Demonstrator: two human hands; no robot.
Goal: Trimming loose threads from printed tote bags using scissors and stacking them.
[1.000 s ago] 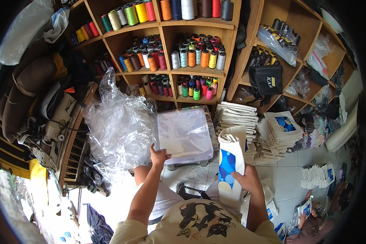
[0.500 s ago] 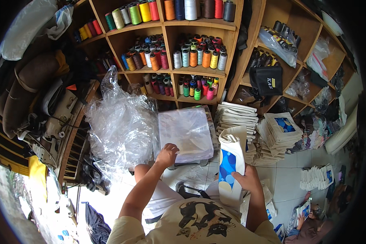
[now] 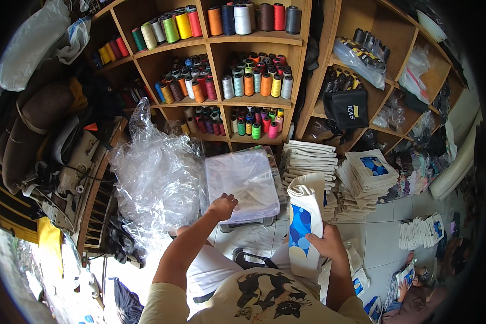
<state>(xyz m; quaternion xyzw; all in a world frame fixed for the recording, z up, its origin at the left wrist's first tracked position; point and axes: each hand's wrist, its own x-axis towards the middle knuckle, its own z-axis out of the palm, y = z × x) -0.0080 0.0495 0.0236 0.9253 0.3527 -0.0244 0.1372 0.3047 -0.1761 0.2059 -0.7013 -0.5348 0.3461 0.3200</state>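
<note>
My left hand [image 3: 222, 207] lies at the near left part of a flat stack of clear plastic bags [image 3: 248, 167]. Its fingers are bunched together against the top plastic; their tips are partly hidden. Upright in my right hand [image 3: 329, 244] is a folded cream cloth bag [image 3: 305, 259] with a blue circle print, its upper end rolled over. The right thumb presses on the printed side, while the other fingers are hidden behind the cloth.
Crumpled clear plastic [image 3: 156, 178] heaps up left of the stack. Folded cream cloth [image 3: 309, 158] and printed bags [image 3: 370, 164] are piled to the right. Shelves with thread cones [image 3: 248, 85] stand behind. A sewing machine [image 3: 78, 162] is at left; another person's hand [image 3: 403, 290] shows at lower right.
The whole view has shifted slightly, with the shelves now farther left. Both hands keep nearly the same places, and the folded cloth bag remains in my right hand.
</note>
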